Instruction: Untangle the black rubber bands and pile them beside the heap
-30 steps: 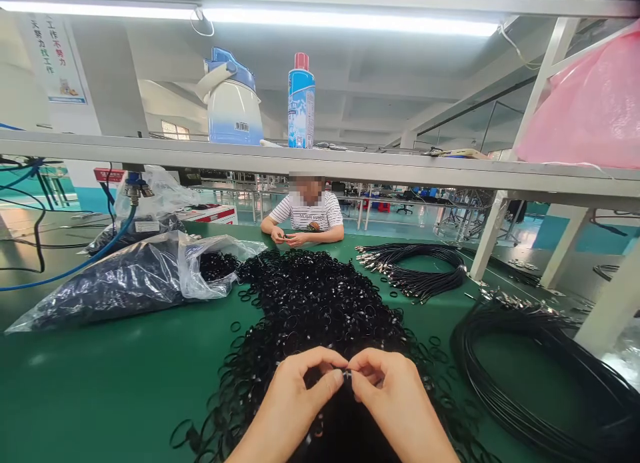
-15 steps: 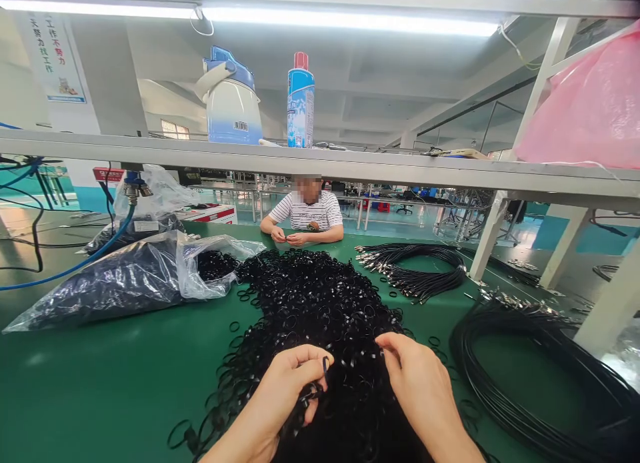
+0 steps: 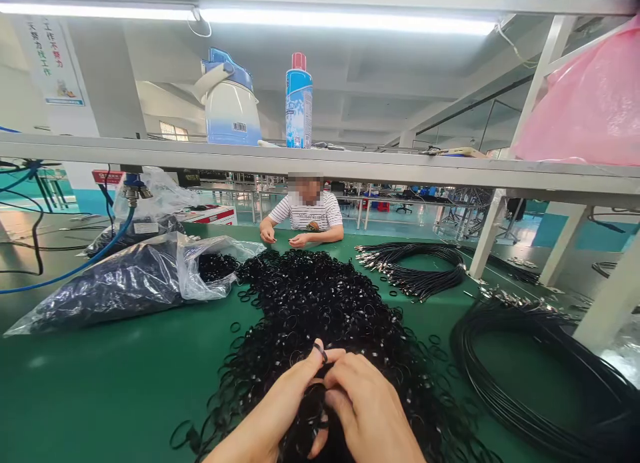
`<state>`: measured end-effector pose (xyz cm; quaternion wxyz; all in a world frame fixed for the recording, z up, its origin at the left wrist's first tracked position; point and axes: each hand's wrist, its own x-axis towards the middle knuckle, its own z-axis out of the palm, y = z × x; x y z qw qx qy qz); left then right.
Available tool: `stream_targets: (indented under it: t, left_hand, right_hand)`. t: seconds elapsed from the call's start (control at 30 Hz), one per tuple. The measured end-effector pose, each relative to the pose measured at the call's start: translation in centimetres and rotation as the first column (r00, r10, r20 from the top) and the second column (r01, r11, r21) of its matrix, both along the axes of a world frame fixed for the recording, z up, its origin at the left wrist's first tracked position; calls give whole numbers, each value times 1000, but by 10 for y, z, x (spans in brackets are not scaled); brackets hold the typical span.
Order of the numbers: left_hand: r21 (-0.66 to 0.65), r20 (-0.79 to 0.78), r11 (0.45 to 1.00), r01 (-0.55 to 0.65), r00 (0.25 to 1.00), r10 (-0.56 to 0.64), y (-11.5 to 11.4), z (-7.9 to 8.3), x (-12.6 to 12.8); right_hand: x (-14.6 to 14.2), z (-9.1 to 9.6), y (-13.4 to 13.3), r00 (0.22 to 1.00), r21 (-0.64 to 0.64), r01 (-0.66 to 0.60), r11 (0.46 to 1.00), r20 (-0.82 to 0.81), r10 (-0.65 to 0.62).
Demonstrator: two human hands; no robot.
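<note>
A wide heap of small black rings (image 3: 320, 296) lies under and ahead of both hands. My left hand (image 3: 287, 399) is curled over the heap, closed round several black rings in its palm. One black ring (image 3: 321, 353) sits at its raised thumb tip. Close against it, my right hand (image 3: 373, 403) has thumb and fingers bent together, touching the left fingers. What the right fingertips hold, if anything, is hidden.
An open clear bag (image 3: 125, 276) of black rings lies left of the heap. Coiled black cables (image 3: 480, 396) lie right, with a smaller cable bundle (image 3: 430, 269) behind. Across the table sits a person (image 3: 313, 213) handling small pieces. A shelf (image 3: 350, 163) spans overhead.
My right hand has moved left from the heap to meet my left hand. My left thumb has lifted, with a ring at its tip. The person opposite has drawn their hands apart.
</note>
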<state>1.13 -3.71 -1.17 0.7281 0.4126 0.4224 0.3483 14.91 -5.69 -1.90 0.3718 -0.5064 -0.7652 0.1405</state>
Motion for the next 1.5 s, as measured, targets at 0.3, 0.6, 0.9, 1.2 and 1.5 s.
stream_targets:
  t: [0.3, 0.6, 0.9, 1.2, 1.5]
  left_hand:
    - [179, -101, 980, 88, 992, -71, 7, 7, -2]
    - [192, -103, 981, -2, 994, 22, 12, -3, 0]
    - [237, -132, 971, 4, 991, 28, 13, -1, -6]
    - [275, -43, 960, -61, 996, 75, 13, -8, -1]
    - [346, -73, 930, -121, 985, 155, 17, -16, -2]
  right_hand:
    - [18, 1, 10, 965, -199, 88, 976, -227, -133]
    - [17, 1, 12, 910, -256, 64, 965, -382, -162]
    - [30, -4, 16, 944, -129, 181, 975, -256, -209]
    - [13, 0, 9, 966, -197, 79, 977, -226, -124]
    - [16, -6, 14, 926, -257, 82, 963, -337, -169]
